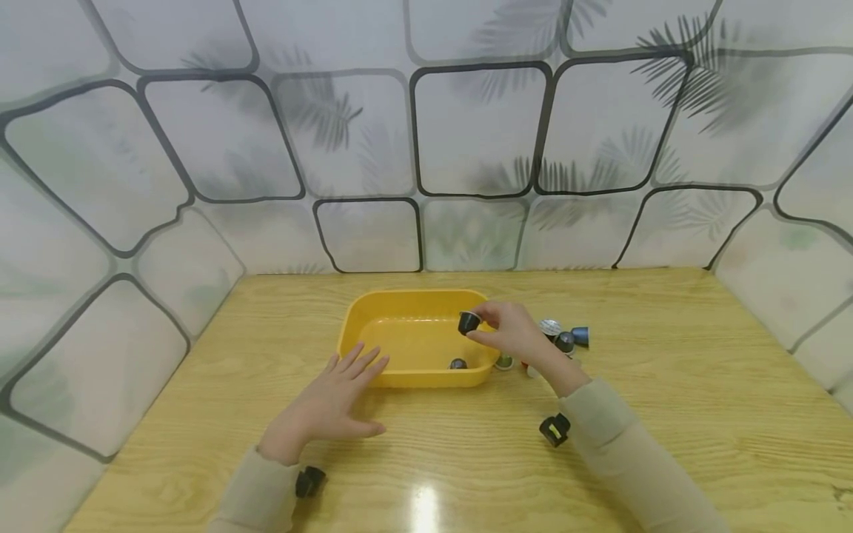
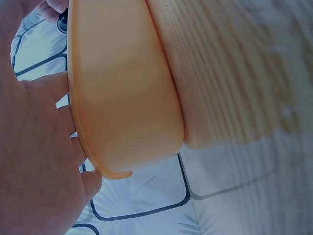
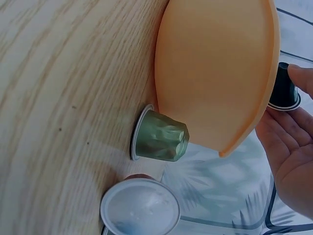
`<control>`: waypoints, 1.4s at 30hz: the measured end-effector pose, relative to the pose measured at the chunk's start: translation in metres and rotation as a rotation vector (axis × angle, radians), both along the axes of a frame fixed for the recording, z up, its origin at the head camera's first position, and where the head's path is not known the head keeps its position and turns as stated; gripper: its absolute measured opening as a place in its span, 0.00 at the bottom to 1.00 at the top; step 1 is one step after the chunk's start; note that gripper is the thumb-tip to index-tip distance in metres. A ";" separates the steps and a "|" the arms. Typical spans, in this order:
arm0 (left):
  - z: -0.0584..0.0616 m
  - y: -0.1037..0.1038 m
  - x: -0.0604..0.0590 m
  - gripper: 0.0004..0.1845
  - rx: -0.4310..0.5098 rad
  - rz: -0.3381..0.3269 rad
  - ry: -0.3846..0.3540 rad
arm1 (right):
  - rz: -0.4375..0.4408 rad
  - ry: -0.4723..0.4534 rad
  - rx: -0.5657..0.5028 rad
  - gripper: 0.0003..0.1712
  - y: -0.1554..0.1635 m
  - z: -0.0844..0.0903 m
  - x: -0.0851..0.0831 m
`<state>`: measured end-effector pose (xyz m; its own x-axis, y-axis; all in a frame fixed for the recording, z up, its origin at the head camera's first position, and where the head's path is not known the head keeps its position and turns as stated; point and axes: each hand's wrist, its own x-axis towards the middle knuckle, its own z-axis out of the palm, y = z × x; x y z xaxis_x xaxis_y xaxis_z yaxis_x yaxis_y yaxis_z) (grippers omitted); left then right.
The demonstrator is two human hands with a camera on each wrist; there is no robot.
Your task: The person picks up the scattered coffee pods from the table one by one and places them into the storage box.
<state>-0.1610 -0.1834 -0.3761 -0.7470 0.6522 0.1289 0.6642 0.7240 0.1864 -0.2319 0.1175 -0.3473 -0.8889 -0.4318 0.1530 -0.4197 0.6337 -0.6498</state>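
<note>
Lt beige slvs (image 1: 636, 460), blk wrist cams (image 1: 554, 429)

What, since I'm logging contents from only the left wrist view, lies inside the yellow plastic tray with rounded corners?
Observer: One small dark dome-topped capsule shows inside the yellow plastic tray, near its front wall.
Operator: What does the person's right hand hold?
Observer: A black cup-shaped capsule with a pale rim, pinched above the tray.
Operator: What stands closest to the tray's right end, outside?
Observer: A shiny green cup-shaped capsule, resting rim-down.
</note>
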 end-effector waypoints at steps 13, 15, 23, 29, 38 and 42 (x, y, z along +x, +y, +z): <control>-0.001 0.002 -0.001 0.49 -0.017 0.009 -0.011 | 0.051 -0.001 -0.054 0.21 0.004 -0.005 0.000; -0.001 0.001 -0.002 0.49 -0.019 0.009 -0.013 | 0.054 0.001 -0.058 0.22 0.005 -0.006 0.000; -0.002 0.001 -0.002 0.49 -0.025 0.009 -0.011 | 0.061 -0.024 -0.089 0.24 0.008 -0.005 0.004; -0.002 0.001 -0.002 0.49 -0.024 0.008 0.007 | 0.067 -0.055 -0.127 0.28 0.011 -0.004 0.006; -0.001 0.001 0.000 0.49 -0.007 0.005 0.009 | 0.078 -0.054 -0.141 0.29 0.021 -0.005 0.009; -0.001 0.001 0.000 0.48 -0.010 0.005 0.009 | 0.072 -0.043 -0.145 0.28 0.029 -0.008 0.010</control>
<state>-0.1607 -0.1822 -0.3773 -0.7494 0.6494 0.1289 0.6618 0.7293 0.1736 -0.2220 0.1462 -0.3557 -0.8635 -0.4708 0.1808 -0.4305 0.5014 -0.7505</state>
